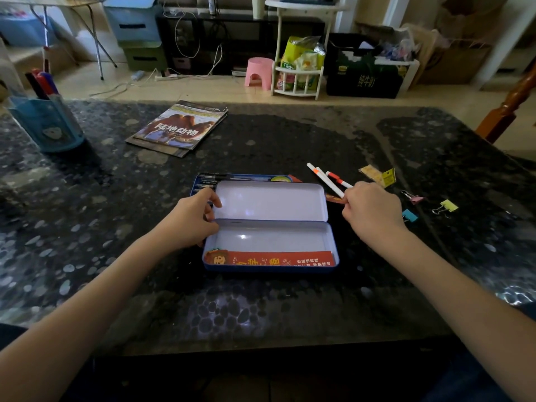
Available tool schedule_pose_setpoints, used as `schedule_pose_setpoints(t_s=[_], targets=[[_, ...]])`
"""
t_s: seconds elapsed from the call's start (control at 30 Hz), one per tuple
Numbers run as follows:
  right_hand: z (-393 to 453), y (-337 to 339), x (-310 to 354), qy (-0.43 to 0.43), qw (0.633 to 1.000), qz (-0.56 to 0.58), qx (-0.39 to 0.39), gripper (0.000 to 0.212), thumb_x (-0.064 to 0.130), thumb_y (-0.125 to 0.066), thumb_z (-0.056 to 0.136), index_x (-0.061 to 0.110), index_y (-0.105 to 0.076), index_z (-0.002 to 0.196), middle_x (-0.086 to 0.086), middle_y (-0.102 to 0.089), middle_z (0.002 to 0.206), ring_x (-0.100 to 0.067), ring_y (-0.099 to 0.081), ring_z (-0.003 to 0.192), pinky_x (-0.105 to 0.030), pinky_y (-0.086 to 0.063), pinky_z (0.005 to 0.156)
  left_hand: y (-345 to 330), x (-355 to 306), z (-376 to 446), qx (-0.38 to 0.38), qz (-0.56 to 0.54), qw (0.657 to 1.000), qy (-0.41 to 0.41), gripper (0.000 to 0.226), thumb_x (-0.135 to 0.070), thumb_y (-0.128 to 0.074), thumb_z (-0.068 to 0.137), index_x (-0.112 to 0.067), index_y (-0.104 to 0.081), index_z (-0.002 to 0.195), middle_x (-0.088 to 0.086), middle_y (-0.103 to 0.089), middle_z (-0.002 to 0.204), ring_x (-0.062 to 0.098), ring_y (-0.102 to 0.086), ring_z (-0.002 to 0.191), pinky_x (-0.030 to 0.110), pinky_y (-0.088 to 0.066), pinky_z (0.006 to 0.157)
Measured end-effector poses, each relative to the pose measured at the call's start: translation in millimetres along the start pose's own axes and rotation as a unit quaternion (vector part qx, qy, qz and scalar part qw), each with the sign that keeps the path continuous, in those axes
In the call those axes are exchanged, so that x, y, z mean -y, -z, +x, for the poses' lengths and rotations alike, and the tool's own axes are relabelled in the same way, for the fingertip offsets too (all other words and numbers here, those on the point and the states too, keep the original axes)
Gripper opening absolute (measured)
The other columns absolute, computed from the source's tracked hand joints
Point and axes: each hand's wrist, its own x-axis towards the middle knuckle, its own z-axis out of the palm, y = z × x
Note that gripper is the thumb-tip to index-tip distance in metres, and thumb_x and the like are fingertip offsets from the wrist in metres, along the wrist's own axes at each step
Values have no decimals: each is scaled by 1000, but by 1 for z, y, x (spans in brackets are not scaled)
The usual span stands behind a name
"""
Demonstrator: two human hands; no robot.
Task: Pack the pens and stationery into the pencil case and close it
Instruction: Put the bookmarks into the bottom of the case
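Note:
A blue tin pencil case (271,264) lies open in front of me, its white inside holding only a red printed card along the near wall. The lid (269,201) leans away from me. My left hand (193,220) grips the case's left end at the hinge, thumb on the lid. My right hand (369,211) is curled just right of the case, its fingertips pinching the near ends of the white pens with orange bands (324,179). A small orange item (333,198) lies beside its fingers. Behind the lid sits a blue inner tray (204,181) with dark pens.
Pink (415,198), yellow (449,206) and blue (409,216) binder clips and yellow paper items (378,174) lie to the right. A stack of magazines (179,127) and a blue pen holder (48,123) stand at the left on the dark table (261,309).

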Motion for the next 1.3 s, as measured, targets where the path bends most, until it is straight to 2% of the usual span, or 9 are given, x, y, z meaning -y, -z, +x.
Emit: schedule_pose_setpoints(t_s=[0.17, 0.33, 0.5, 0.6, 0.73, 0.87, 0.97, 1.1, 1.3], targets=[[3, -3, -14, 6, 996, -15, -88, 17, 21, -49, 96, 15, -59, 108, -6, -64, 107, -27, -55, 106, -37, -40, 85, 2, 0, 0, 11, -4, 1000, 4, 35, 1, -64, 79, -20, -47, 102, 4, -56, 84, 15, -58, 68, 18, -46, 42], [2, -9, -15, 28, 992, 46, -113, 17, 17, -49, 95, 11, -56, 110, -10, -64, 103, -29, -57, 101, -38, -45, 76, 1, -1, -1, 9, 7, 1000, 4, 33, 0, -63, 80, -20, -47, 101, 3, -55, 83, 14, -57, 68, 17, -46, 42], [11, -22, -19, 33, 976, 176, -123, 13, 6, -58, 91, 5, -60, 103, -17, -49, 133, -33, -42, 128, -41, -47, 92, 1, -1, -2, 6, 9, 1000, -5, 32, 1, -62, 80, -19, -48, 100, 3, -54, 82, 13, -55, 67, 16, -45, 39], [14, -23, -20, -12, 944, 301, -132, 8, 1, -59, 89, 8, -59, 92, -14, -50, 128, -24, -46, 124, -23, -45, 89, 1, -2, -2, 7, 17, 1000, -10, 31, 1, -62, 81, -18, -47, 101, 3, -54, 81, 12, -54, 66, 15, -44, 37], [15, -15, -19, -151, 846, 490, -147, 34, -3, -65, 84, 12, -51, 111, -7, -48, 126, -15, -51, 111, 0, -35, 65, 0, 0, -2, 2, 30, 999, -16, 31, 0, -62, 80, -19, -48, 100, 3, -54, 80, 11, -53, 64, 13, -43, 38], [18, -15, -11, -263, 703, 648, -125, 51, -2, -62, 87, 19, -43, 129, 2, -51, 117, -10, -55, 103, -11, -44, 68, 0, 1, -2, -3, 48, 999, -25, 30, -1, -62, 80, -19, -48, 99, 1, -55, 80, 10, -53, 64, 11, -40, 39], [21, -17, -4, -281, 587, 757, -66, 35, 4, -53, 95, 15, -49, 127, -1, -61, 110, -13, -64, 95, -24, -55, 76, -1, 1, -1, -3, 57, 998, -28, 30, -2, -63, 80, -20, -48, 99, 2, -56, 82, 9, -53, 65, 13, -39, 42], [22, -18, 0, -244, 619, 743, -74, 22, 19, -46, 100, 13, -57, 118, -4, -67, 110, -12, -69, 92, -29, -59, 77, -2, 0, 0, 0, 60, 998, -24, 30, -3, -63, 81, -20, -48, 101, 0, -55, 82, 10, -54, 65, 13, -38, 41], [15, 5, -7, -108, 705, 660, -234, 22, 15, -43, 101, 8, -56, 117, 2, -63, 104, -10, -66, 99, -25, -58, 77, -3, -1, 1, -8, 71, 997, -30, 29, -5, -64, 80, -18, -51, 103, -2, -55, 79, 8, -52, 65, 14, -33, 52]])
